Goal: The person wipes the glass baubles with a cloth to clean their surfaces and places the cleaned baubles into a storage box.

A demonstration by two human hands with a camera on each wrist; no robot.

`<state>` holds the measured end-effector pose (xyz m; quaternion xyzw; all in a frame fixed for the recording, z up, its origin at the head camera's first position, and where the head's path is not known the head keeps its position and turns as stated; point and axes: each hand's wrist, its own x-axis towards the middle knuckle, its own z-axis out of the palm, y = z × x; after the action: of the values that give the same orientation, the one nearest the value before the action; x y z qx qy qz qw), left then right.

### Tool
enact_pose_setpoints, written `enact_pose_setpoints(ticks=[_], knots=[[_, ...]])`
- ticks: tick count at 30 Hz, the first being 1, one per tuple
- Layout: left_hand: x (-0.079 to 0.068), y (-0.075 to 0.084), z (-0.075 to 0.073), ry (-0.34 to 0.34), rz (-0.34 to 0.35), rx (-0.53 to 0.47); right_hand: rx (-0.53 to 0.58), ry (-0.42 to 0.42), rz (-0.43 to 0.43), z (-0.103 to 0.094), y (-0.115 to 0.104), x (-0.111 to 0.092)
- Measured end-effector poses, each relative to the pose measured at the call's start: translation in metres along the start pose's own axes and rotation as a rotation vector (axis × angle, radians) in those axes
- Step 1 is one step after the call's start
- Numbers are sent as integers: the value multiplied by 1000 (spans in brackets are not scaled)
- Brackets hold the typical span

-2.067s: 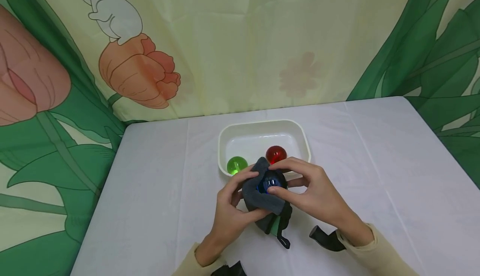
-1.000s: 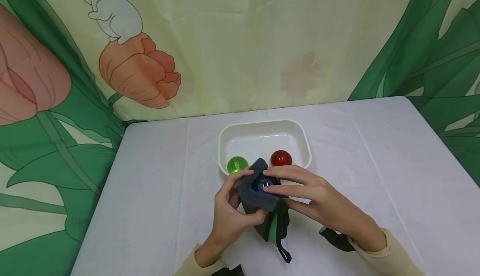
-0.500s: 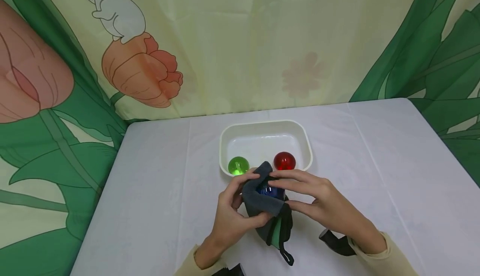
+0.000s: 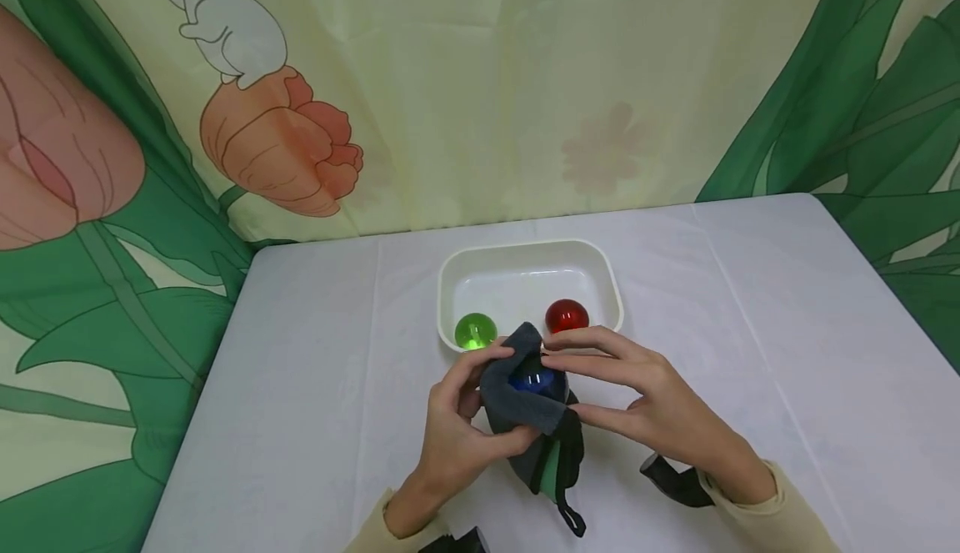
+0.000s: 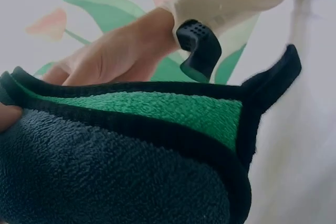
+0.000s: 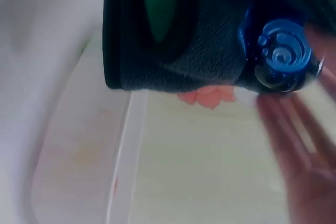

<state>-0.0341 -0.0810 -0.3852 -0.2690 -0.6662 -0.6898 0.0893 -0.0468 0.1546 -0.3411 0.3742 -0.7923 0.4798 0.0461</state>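
Observation:
A dark grey-blue terry cloth [image 4: 521, 409] with black edging, a green inner side and a hanging loop is folded partly round a clear blue ball [image 4: 538, 380]. My left hand [image 4: 463, 432] grips the cloth from the left, fingers at its far edge and thumb at the near side. From the right, my right hand [image 4: 648, 394] holds the ball between fingers and thumb. In the right wrist view the ball [image 6: 283, 51] shows white swirls, with blurred fingers against it. The left wrist view shows the green side folded open.
Beyond the hands, a white tray [image 4: 525, 246] holds a clear green ball [image 4: 476, 332] and a clear red ball [image 4: 567, 316], both near its front side. A white-clothed table [image 4: 322, 386] lies beneath, with a printed curtain [image 4: 480, 86] behind it.
The right fingers have shifted on the blue ball, and the thumb has moved from its top to the near side. The ball has turned inside the cloth. The left hand keeps its grip.

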Motion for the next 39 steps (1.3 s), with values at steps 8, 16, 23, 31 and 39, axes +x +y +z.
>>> enact_pose_setpoints(ticks=[8, 16, 23, 31, 39], knots=[[-1, 0, 3, 36, -48, -50, -101, 19, -273, 7, 8, 3], [0, 1, 3, 15, -35, -13, -16, 53, -86, 11, 7, 0], [1, 1, 1, -2, -11, 10, 90, 64, 105, 15, 6, -1], [0, 1, 0, 27, -24, -29, -2, 54, -34, 8, 5, 1], [0, 1, 1, 24, -42, -35, -42, 70, -203, 9, 5, 4]])
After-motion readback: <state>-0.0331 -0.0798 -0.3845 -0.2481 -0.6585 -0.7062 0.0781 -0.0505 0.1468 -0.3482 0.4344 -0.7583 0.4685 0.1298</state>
